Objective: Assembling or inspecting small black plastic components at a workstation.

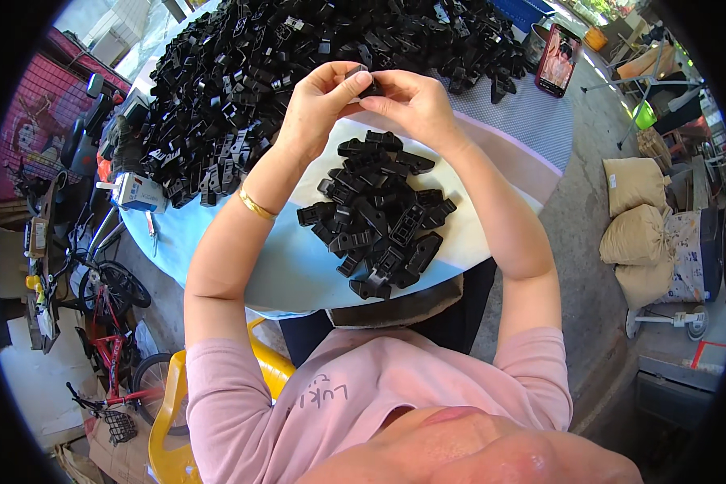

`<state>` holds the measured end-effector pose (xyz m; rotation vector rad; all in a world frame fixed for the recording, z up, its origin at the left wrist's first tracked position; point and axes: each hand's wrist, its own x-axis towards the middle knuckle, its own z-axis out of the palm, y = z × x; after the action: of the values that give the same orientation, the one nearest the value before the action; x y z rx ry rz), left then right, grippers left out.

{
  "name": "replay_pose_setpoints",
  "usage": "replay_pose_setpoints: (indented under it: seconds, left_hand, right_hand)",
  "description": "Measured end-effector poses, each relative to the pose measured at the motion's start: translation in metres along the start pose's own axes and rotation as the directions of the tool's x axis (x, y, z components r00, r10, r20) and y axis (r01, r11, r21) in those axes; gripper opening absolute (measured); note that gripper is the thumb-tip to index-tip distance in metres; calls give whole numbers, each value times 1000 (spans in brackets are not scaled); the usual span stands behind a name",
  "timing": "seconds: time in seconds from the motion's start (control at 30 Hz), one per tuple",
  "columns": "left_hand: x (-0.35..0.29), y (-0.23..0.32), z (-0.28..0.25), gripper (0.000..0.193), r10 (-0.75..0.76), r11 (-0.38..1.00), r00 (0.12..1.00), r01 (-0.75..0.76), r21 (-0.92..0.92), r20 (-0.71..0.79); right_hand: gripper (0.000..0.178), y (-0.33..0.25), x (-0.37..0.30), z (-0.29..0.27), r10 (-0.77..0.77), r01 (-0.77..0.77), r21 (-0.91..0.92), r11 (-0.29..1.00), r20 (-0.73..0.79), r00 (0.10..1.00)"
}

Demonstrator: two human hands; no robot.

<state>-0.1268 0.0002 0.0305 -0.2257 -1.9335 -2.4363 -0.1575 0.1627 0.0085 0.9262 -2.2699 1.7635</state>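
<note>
Both hands meet over the table, in front of the large heap. Between their fingertips is a small black plastic part (pixel 369 84), mostly covered by the fingers. My left hand (pixel 324 103) pinches it with thumb and forefinger, and a gold bangle circles that wrist. From the other side my right hand (pixel 418 106) grips the same part with thumb and fingers. Nearer my body lies a smaller pile of black plastic parts (pixel 379 214). Behind and left of my hands spreads a big heap of similar black parts (pixel 242 89).
The round table's cloth (pixel 282 278) is blue, cream and grey. A phone (pixel 558 60) stands at its right edge, a blue basket (pixel 524 11) at the back. A white box (pixel 139 194) sits at the left edge. Sacks (pixel 636 234) lie on the right; a red bicycle (pixel 113 355) stands left.
</note>
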Motion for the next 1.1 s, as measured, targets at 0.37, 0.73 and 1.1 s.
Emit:
replay_pose_setpoints:
  seconds: [0.37,0.73,1.1]
  left_hand:
    - [12,0,-23,22,-167,986,983,168,-2,81]
    - [-18,21,1,36,-235,772,682,-302,559,693]
    - [25,-21,-56,25,371,174,898,-318,932,237]
  right_hand:
    - [31,9,16,-25,96,-122,80,989,273,957]
    - [41,52,22,-35,103,-202,-777,596,-176,979]
    - [33,45,20,-17,88,-197,-776,599,-180,980]
